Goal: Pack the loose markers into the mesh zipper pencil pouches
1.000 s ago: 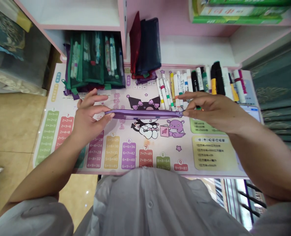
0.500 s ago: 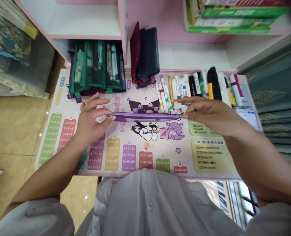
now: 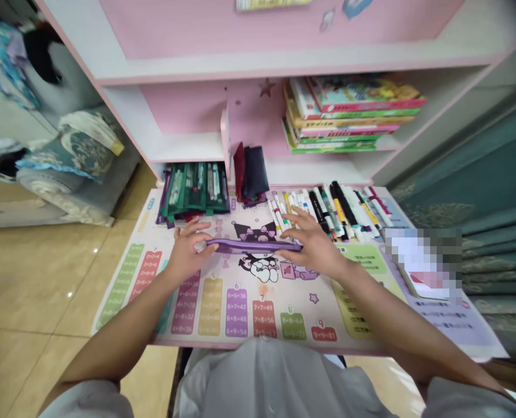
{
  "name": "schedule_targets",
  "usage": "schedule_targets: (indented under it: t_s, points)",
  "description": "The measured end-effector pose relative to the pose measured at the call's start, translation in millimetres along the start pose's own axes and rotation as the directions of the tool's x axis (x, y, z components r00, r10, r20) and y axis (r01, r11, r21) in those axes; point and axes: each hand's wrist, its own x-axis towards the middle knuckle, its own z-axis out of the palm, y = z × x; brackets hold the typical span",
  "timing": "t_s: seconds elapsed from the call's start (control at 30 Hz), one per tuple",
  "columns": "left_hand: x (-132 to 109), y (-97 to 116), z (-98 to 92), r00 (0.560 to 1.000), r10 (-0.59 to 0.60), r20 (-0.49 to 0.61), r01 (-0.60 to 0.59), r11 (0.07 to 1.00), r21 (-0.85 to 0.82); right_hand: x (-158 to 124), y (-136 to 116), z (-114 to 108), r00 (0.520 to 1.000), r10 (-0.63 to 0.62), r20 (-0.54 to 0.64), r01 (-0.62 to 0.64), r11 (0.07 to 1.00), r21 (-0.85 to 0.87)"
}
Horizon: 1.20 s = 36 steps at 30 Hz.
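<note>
A slim purple zip pouch (image 3: 249, 246) is stretched level above the desk mat, its zip edge facing me. My left hand (image 3: 188, 248) pinches the pouch's left end between thumb and fingers. At the other end, my right hand (image 3: 312, 244) holds it with the thumb below and fingers bent over the top. The body of the pouch is mostly hidden, as it is seen nearly edge-on. Just beyond my right hand lie several markers (image 3: 338, 212) side by side.
Green mesh pouches with pens (image 3: 194, 188) are piled at the back left. Dark red and navy pouches (image 3: 254, 171) stand beside them. A stack of books (image 3: 340, 125) sits on the shelf. A phone (image 3: 423, 267), partly pixelated, lies at the right on the printed desk mat (image 3: 292, 302).
My view has tilted up, showing more of the shelf and the whole book stack. My right hand has come inward over the pouch's right end. Both hands still hold the pouch.
</note>
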Motion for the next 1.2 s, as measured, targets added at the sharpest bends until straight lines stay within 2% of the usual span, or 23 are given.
schedule_targets:
  t_s: [0.1, 0.23, 0.47, 0.57, 0.7, 0.8, 0.87, 0.93, 1.1, 1.2]
  points:
    - [0, 3, -1.5, 0.999, -0.026, 0.033, 0.025, 0.999, 0.03, 4, -5, 4, 0.995, -0.068, 0.069, 0.072, 0.995, -0.064]
    - [0, 13, -1.9, 0.996, -0.003, 0.089, -0.01, 0.99, 0.142, 8, -9, 7, 0.993, -0.107, 0.052, 0.111, 0.991, -0.076]
    - [-6, 38, 3.6, 0.97, 0.152, 0.189, -0.207, 0.927, 0.312, 24, -11, 15, 0.971, -0.218, -0.098, 0.214, 0.976, -0.045]
    - [-7, 45, 0.7, 0.966, 0.18, 0.186, -0.234, 0.914, 0.332, 29, -15, 21, 0.951, -0.214, -0.222, 0.207, 0.977, -0.054]
    - [-7, 52, -9.1, 0.982, 0.164, 0.096, -0.187, 0.922, 0.34, 24, -23, 36, 0.876, -0.124, -0.466, 0.104, 0.992, -0.068]
    - [-6, 51, -16.6, 0.995, 0.09, -0.032, -0.076, 0.951, 0.299, 15, -28, 48, 0.827, -0.072, -0.557, 0.053, 0.997, -0.049]
    - [-2, 46, -21.6, 0.991, -0.008, -0.13, 0.035, 0.978, 0.206, 11, -29, 54, 0.819, -0.077, -0.568, 0.063, 0.997, -0.044]
    - [6, 38, -27.4, 0.963, -0.15, -0.226, 0.16, 0.987, 0.029, 10, -29, 57, 0.819, -0.095, -0.566, 0.088, 0.995, -0.038]
    - [33, 13, -45.1, 0.9, -0.269, -0.344, 0.247, 0.963, -0.107, 11, -27, 61, 0.853, -0.098, -0.513, 0.11, 0.994, -0.008]
    - [46, 2, -50.2, 0.86, -0.341, -0.38, 0.292, 0.939, -0.182, 10, -27, 62, 0.847, -0.118, -0.518, 0.124, 0.992, -0.022]
